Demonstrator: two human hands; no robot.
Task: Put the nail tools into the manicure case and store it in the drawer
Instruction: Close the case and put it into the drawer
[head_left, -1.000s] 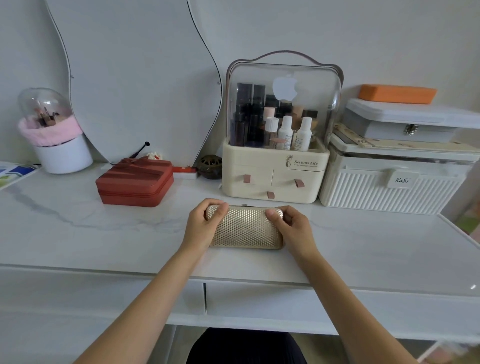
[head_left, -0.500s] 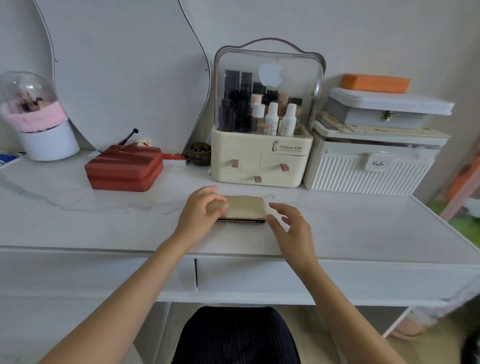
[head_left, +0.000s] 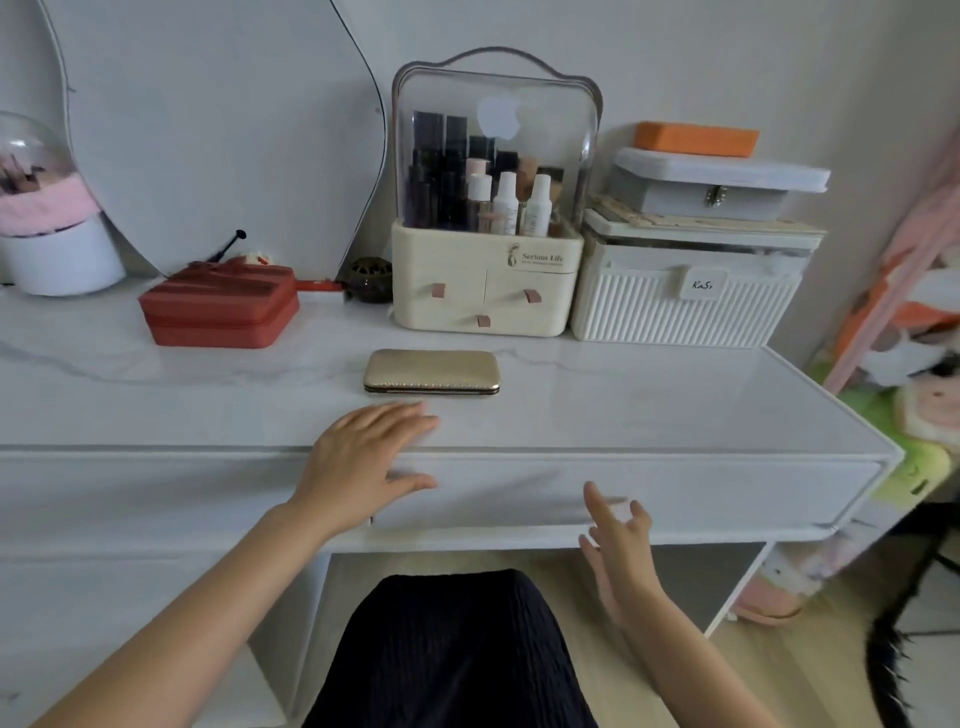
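Presently the manicure case lies closed and flat on the counter, just in front of the cream makeup organizer, with neither hand touching it. Your left hand hovers at the counter's front edge, nearer you than the case, fingers spread and holding nothing. Your right hand sits lower, before the drawer front below the case, fingers loosely parted and empty. The drawer appears shut. Judged by its look, the case is a light, rigid shell with a textured cover, unlikely to slip. Take it across the short ends or along the long edges, keeping the seam pressed closed.
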